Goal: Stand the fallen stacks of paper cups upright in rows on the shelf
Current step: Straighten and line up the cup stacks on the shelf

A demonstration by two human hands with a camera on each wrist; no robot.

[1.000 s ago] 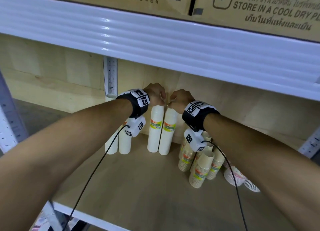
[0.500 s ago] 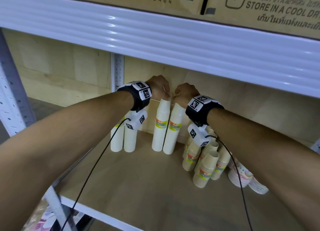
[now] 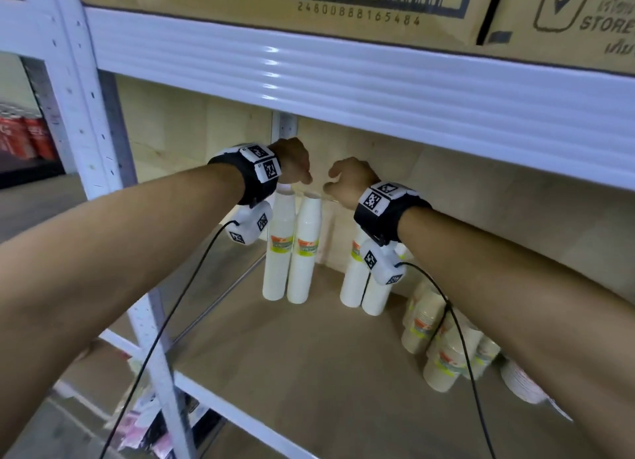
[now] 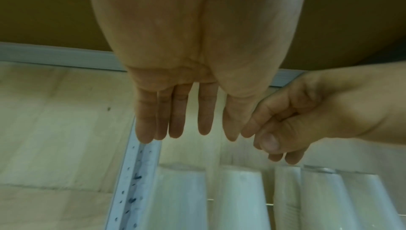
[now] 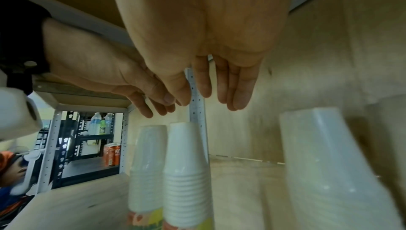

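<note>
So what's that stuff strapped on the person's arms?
Both arms are bare, no sleeves. The left hand and right hand each have a black wristband topped with white blocks printed with black square codes, and a small white camera box underneath trailing a thin black cable.

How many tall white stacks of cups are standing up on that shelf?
4. Two stand side by side under the left hand: left stack, its neighbour. Two more stand beneath the right wrist: third stack, fourth stack. The arm may hide others.
</note>
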